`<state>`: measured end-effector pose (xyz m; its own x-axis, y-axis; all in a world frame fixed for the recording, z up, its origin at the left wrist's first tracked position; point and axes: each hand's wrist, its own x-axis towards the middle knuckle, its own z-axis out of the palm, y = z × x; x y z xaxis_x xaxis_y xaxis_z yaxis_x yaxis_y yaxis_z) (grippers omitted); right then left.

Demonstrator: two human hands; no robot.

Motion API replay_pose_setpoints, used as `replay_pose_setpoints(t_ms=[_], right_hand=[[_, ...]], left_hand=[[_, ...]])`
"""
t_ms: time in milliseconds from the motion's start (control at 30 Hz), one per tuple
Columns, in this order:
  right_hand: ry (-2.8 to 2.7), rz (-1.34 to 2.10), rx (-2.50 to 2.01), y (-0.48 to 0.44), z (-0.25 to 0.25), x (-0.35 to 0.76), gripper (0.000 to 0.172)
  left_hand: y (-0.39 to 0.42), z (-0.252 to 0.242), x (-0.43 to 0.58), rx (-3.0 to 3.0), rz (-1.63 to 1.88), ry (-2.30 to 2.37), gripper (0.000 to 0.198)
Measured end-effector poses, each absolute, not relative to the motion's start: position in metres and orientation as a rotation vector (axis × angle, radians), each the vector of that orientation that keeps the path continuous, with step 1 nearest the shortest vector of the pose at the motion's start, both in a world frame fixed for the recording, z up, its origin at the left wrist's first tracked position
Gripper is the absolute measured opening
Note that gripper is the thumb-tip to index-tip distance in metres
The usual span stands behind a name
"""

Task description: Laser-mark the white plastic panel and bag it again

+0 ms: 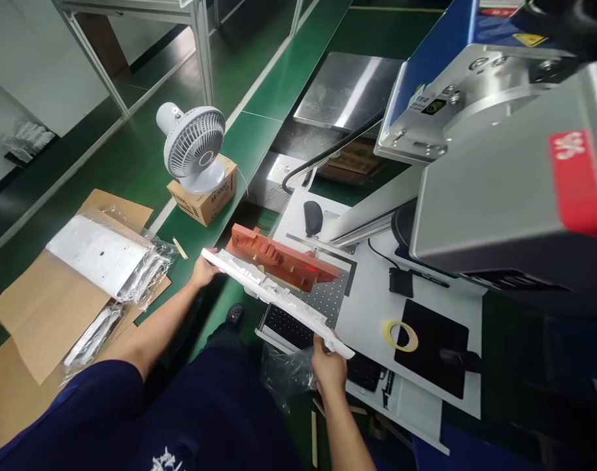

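My left hand and my right hand grip the two ends of a long white moulded panel, holding it diagonally in the air. Just beyond the panel, an orange-red machined fixture lies on a black perforated plate. A small red light spot shows on the fixture near the panel. The panel hides part of the fixture's near side. Under my right hand hangs a crumpled clear plastic bag.
Left of me, opened cardboard carries plastic-wrapped white panels. A grey laser-marking machine head overhangs the right. A white fan stands on a cardboard box. A yellow tape roll lies on a black mat.
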<state>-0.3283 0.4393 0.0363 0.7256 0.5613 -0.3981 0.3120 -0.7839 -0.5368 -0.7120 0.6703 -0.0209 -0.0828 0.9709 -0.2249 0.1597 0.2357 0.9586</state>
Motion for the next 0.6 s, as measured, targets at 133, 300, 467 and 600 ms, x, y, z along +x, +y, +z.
replay_pose_setpoints(t_ms=[133,300,467,600], right_hand=[[-0.654,0.748,-2.472,0.455,0.026,-0.325,0.12],[-0.608,0.773,-2.47,0.48,0.016,-0.311,0.104],[-0.577,0.802,-2.407,0.504,0.013,-0.304,0.093],[-0.596,0.851,-2.293,0.52,0.022,-0.301,0.096]], left_hand=[[0.678,-0.037,-0.706,1.056,0.943,1.543,0.08],[0.691,-0.046,-0.699,0.989,0.925,1.566,0.086],[0.71,-0.045,-0.691,0.978,0.947,1.575,0.09],[0.719,-0.04,-0.678,0.979,0.99,1.486,0.09]])
